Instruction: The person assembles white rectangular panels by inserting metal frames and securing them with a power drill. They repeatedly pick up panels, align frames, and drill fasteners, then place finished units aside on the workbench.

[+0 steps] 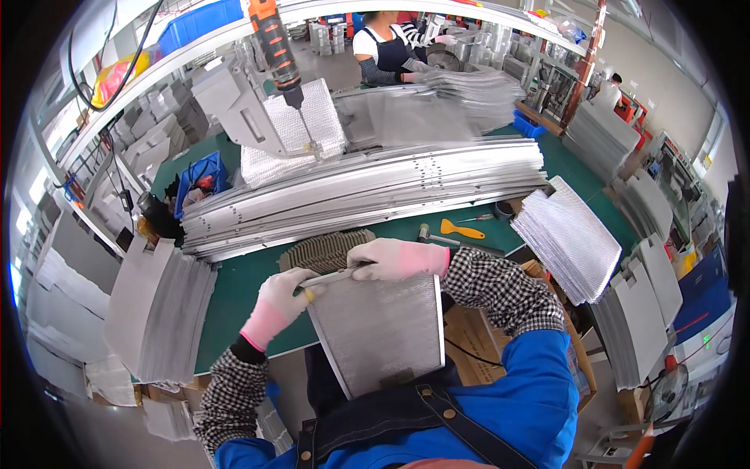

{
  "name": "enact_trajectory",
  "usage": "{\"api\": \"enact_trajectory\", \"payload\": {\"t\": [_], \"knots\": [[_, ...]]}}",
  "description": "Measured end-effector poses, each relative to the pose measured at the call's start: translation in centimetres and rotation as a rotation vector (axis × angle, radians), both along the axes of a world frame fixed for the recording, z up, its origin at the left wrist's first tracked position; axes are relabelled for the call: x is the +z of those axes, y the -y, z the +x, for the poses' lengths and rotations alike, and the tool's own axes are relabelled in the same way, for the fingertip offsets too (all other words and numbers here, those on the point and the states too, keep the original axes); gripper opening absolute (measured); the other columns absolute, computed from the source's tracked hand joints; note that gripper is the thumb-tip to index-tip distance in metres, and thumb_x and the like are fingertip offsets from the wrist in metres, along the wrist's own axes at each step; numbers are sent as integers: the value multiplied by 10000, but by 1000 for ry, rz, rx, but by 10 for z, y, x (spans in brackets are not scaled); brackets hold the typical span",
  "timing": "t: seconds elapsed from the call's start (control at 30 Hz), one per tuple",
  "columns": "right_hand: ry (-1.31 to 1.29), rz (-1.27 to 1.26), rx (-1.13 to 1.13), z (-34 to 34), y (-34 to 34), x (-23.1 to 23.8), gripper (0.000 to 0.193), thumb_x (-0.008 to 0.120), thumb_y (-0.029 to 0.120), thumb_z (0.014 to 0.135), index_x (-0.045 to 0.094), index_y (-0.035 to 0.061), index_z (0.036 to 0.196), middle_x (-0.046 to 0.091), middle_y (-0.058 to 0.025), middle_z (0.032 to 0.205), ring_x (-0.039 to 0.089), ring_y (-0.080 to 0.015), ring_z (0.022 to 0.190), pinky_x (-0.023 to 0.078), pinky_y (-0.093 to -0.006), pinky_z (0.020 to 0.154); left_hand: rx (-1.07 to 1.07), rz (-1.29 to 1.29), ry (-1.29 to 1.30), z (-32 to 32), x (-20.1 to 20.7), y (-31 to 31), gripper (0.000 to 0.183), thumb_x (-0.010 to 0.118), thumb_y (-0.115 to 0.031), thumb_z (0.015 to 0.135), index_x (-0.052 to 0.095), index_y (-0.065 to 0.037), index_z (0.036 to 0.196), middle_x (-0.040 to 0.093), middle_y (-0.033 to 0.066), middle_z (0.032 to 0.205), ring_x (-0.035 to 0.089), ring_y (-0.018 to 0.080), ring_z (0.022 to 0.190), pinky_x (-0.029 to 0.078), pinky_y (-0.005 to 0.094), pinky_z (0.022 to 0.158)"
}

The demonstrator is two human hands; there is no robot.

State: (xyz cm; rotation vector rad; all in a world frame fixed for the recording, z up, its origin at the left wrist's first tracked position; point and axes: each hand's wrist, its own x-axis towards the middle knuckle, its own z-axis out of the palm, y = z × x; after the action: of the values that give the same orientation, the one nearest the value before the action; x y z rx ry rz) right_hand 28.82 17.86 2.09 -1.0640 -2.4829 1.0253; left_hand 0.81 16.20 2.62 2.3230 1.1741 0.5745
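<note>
A framed silver metal mesh panel leans tilted between my body and the bench edge. My left hand, in a white and pink glove, is closed on its upper left corner. My right hand, gloved alike, grips the top edge with its fingers curled over the frame. Just beyond the panel lies a stack of brown ridged pieces. To the right of it are a hammer and a yellow scraper.
Long metal frame strips lie piled across the green bench. Panel stacks stand left and right. An orange-and-black power screwdriver hangs overhead. A blue bin sits at the left. A co-worker stands across the bench.
</note>
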Motion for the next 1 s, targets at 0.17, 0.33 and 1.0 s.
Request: {"api": "enact_trajectory", "payload": {"t": [0.17, 0.33, 1.0], "knots": [[-25, -62, -3, 0, 4, 11, 260, 629, 215, 970, 627, -7, 1105, 657, -173, 961, 660, -285, 914, 509, -393, 821, 205, 8, 479, 31, -29, 24, 251, 743, -161, 882, 713, 36, 1036, 749, 129, 932, 726, 218, 879, 560, 340, 815], [-67, 67, -23, 6, 11, 1, 236, 653, 196, 958, 629, -6, 1079, 649, -165, 942, 648, -272, 876, 507, -378, 798, 158, -199, 875, 59, -45, 30, 723, 717, -22, 906, 312, -13, 1506, 566, 191, 1308, 668, 211, 1047, 559, 318, 920], [-182, -223, 323, 26, 30, 38, 436, 633, 134, 963, 624, 97, 1397, 617, -81, 1043, 579, -203, 996, 465, -332, 932, 133, 47, 424, 26, 13, 93, 227, 781, -11, 779, 768, -50, 1003, 595, 51, 760, 545, 139, 612, 432, 274, 561]]}}
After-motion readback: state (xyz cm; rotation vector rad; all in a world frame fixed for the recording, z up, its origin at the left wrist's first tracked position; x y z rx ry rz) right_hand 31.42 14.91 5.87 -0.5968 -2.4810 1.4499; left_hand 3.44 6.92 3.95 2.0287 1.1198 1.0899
